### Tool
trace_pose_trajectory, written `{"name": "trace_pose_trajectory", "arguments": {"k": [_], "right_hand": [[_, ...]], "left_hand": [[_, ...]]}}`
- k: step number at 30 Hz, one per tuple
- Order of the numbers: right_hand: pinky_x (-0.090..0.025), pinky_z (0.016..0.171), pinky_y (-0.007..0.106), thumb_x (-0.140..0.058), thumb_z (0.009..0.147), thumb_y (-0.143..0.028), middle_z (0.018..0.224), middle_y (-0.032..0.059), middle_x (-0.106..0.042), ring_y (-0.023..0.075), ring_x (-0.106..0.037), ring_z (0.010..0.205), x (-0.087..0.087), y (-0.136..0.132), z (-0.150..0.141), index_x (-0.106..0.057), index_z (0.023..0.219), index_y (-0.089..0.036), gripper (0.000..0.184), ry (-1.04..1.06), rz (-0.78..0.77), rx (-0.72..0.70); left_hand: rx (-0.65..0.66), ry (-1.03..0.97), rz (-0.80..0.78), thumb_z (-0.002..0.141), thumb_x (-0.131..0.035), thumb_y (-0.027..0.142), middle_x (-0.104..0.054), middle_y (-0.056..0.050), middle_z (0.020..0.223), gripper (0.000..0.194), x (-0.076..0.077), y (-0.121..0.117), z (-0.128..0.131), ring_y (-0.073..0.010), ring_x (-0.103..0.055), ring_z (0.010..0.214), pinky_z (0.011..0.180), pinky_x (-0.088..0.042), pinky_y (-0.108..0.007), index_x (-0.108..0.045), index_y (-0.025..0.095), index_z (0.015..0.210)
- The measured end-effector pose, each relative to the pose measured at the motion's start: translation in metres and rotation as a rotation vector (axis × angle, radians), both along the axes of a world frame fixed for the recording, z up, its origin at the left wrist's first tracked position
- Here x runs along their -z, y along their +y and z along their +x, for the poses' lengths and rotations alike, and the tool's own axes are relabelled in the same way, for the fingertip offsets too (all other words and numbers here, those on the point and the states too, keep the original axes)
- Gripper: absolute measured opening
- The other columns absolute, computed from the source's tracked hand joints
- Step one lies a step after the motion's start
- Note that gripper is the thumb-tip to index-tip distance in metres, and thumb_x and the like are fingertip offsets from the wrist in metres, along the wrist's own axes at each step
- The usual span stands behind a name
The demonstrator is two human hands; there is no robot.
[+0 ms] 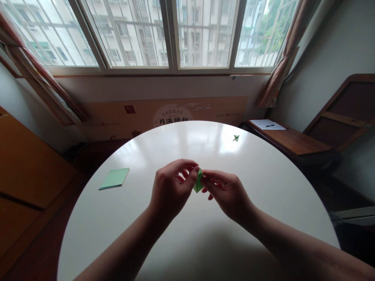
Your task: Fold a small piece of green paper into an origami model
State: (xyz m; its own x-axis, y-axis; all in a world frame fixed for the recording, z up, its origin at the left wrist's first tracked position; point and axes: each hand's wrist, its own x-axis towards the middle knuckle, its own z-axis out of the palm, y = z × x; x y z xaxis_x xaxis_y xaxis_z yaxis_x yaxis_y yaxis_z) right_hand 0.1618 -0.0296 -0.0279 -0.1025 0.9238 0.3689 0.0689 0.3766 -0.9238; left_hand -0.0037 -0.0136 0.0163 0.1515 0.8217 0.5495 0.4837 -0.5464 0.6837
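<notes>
A small piece of folded green origami paper (198,182) is held up over the middle of the white table, its lower end tapering to a point. My left hand (175,183) pinches its upper left edge between thumb and fingers. From the other side, my right hand (224,189) grips the right edge, thumb and index finger pressed together on it. Fingertips cover parts of the folds. Toward the far right of the table lies a small finished-looking green paper figure (236,137). A stack of light green square paper sheets (115,178) rests on the left side.
The round white table (181,242) curves away toward the window wall. At the right stands a wooden side table (295,138) bearing a white paper sheet (268,124) and a dark pen (270,125). An orange-brown cabinet (26,164) is at the left.
</notes>
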Motion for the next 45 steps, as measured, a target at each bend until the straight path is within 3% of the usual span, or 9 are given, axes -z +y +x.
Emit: {"name": "trace_pose_trajectory", "arguments": {"k": [5,9,18,21,27,30,39,42,45], "right_hand": [[-0.055,0.045,0.026,-0.072,0.086,-0.038,0.086,0.0073,-0.076,0.0177,-0.068,0.064,-0.003,0.003,0.003,-0.077,0.107,-0.02,0.028,0.2,-0.13,-0.083],[-0.055,0.046,0.025,-0.07,0.088,-0.035,0.084,0.0057,-0.076,0.0163,-0.068,0.064,-0.005,0.005,0.007,-0.077,0.108,-0.022,0.025,0.227,-0.113,-0.082],[-0.055,0.047,0.025,-0.066,0.092,-0.036,0.079,0.005,-0.074,0.0167,-0.067,0.065,-0.004,0.004,0.005,-0.077,0.107,-0.022,0.024,0.183,-0.045,-0.073],[-0.055,0.046,0.024,-0.065,0.092,-0.037,0.079,0.0046,-0.074,0.0166,-0.067,0.065,-0.003,0.004,0.005,-0.077,0.106,-0.022,0.023,0.186,-0.046,-0.074],[-0.055,0.045,0.024,-0.068,0.09,-0.037,0.082,0.0055,-0.075,0.0162,-0.067,0.065,-0.003,0.004,0.004,-0.078,0.103,-0.022,0.022,0.223,-0.078,-0.083],[-0.055,0.045,0.024,-0.068,0.089,-0.037,0.079,0.005,-0.073,0.0167,-0.067,0.066,-0.006,0.004,0.004,-0.077,0.105,-0.021,0.024,0.251,-0.113,-0.095],[-0.057,0.045,0.024,-0.069,0.089,-0.037,0.078,0.0042,-0.072,0.016,-0.065,0.066,-0.008,0.004,0.006,-0.078,0.107,-0.022,0.025,0.252,-0.09,-0.081],[-0.057,0.045,0.024,-0.068,0.09,-0.037,0.076,0.0038,-0.071,0.0157,-0.065,0.066,-0.006,0.004,0.005,-0.078,0.108,-0.022,0.025,0.223,-0.047,-0.075],[-0.056,0.045,0.023,-0.067,0.091,-0.036,0.075,0.0036,-0.071,0.0154,-0.064,0.066,-0.006,0.004,0.006,-0.078,0.108,-0.022,0.024,0.212,-0.033,-0.064]], "left_hand": [[0.146,-0.238,-0.258,0.089,-0.063,0.035,-0.069,-0.004,0.075,0.022,0.001,0.009,-0.004,-0.0155,-0.062,0.064,0.048,-0.052,-0.022,-0.072,0.015,0.089],[0.288,-0.31,-0.505,0.083,-0.071,0.038,-0.068,-0.003,0.072,0.024,0.001,0.014,-0.003,-0.0149,-0.06,0.064,0.045,-0.051,-0.02,-0.072,0.015,0.089],[0.321,-0.498,-0.758,0.069,-0.083,0.03,-0.066,-0.001,0.065,0.02,0.0,0.013,0.0,-0.0121,-0.059,0.06,0.043,-0.046,-0.016,-0.071,0.016,0.077],[0.32,-0.503,-0.717,0.069,-0.084,0.028,-0.067,-0.001,0.064,0.019,0.002,0.013,0.001,-0.012,-0.06,0.059,0.043,-0.046,-0.015,-0.071,0.016,0.075],[0.228,-0.377,-0.411,0.069,-0.085,0.024,-0.068,-0.001,0.064,0.016,0.003,0.007,0.004,-0.0129,-0.061,0.055,0.041,-0.049,-0.018,-0.072,0.016,0.075],[0.199,-0.344,-0.351,0.071,-0.083,0.024,-0.068,0.0,0.064,0.014,0.003,0.005,0.003,-0.0119,-0.059,0.053,0.041,-0.049,-0.018,-0.074,0.016,0.077],[0.353,-0.541,-0.836,0.07,-0.083,0.027,-0.069,-0.002,0.067,0.017,0.001,0.014,-0.002,-0.0111,-0.058,0.059,0.039,-0.044,-0.013,-0.073,0.015,0.077],[0.348,-0.533,-0.858,0.07,-0.083,0.026,-0.069,-0.002,0.068,0.017,0.0,0.014,-0.002,-0.0109,-0.058,0.059,0.039,-0.044,-0.013,-0.072,0.015,0.076],[0.307,-0.479,-0.744,0.071,-0.082,0.025,-0.07,-0.002,0.066,0.015,0.0,0.012,0.0,-0.0114,-0.059,0.058,0.04,-0.045,-0.014,-0.072,0.015,0.077]]}}
